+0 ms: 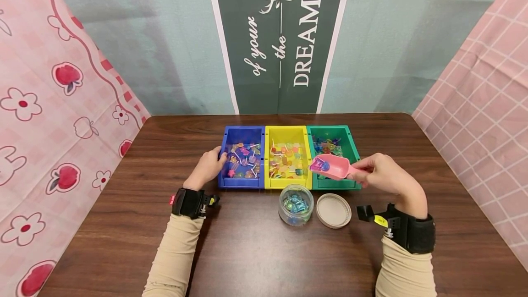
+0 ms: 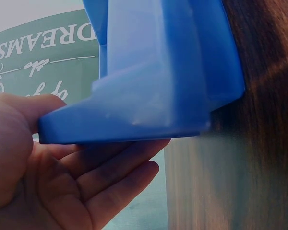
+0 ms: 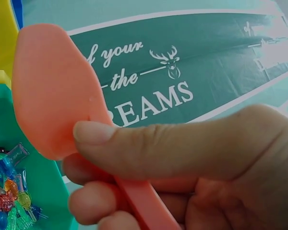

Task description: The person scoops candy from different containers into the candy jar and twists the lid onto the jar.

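My right hand (image 1: 381, 173) grips the handle of a pink scoop (image 1: 336, 167), thumb on top and fingers curled beneath in the right wrist view. Small purple and blue translucent pieces lie in the scoop, which is held over the front of the green bin (image 1: 355, 150). At the far left, my left hand (image 1: 208, 167) holds the side of the blue bin (image 1: 222, 168), its thumb and fingers on either side of the wall in the left wrist view. Between them stands the yellow bin (image 1: 288, 136). All three bins contain small colourful translucent pieces, several with white sticks.
A clear round jar (image 1: 296, 217) of bluish-green pieces stands uncovered before the yellow bin. Right of it lies a pale round lid (image 1: 334, 211). The dark wooden table (image 1: 264, 260) meets a printed cloth (image 1: 280, 100) at the back and pink cloths on both sides.
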Demonstrator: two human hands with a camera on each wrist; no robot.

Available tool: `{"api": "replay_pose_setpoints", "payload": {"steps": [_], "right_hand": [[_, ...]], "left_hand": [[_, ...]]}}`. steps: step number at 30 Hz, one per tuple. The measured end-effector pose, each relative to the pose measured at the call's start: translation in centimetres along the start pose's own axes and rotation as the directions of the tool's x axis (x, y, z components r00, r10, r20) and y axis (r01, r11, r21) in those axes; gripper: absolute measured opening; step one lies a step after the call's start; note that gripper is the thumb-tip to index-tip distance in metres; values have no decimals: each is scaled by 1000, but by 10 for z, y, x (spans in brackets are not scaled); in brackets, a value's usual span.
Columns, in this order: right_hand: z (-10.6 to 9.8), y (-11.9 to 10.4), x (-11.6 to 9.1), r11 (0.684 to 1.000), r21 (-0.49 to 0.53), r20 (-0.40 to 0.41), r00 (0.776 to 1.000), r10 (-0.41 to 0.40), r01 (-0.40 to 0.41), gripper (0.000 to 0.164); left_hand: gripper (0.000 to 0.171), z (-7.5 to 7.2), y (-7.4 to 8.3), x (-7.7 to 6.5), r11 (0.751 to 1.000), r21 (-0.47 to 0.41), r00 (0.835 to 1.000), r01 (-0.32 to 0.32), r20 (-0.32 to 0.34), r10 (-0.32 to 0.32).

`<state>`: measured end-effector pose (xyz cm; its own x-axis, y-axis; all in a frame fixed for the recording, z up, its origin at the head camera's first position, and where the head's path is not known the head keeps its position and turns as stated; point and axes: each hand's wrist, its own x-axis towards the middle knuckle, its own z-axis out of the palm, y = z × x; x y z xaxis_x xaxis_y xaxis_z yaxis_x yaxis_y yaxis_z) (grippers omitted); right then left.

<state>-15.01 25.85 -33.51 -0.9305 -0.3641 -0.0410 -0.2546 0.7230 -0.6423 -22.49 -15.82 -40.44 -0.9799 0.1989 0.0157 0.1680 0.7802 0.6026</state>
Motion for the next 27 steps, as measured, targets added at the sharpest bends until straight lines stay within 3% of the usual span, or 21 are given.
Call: {"api": "replay_pose_setpoints", "payload": {"steps": [27], "right_hand": [[1,-5,-1,990,92,159,980,-123,110,15]], "left_hand": [[43,2,-2,2,1000,3,1000,12,-3,-12]]}}
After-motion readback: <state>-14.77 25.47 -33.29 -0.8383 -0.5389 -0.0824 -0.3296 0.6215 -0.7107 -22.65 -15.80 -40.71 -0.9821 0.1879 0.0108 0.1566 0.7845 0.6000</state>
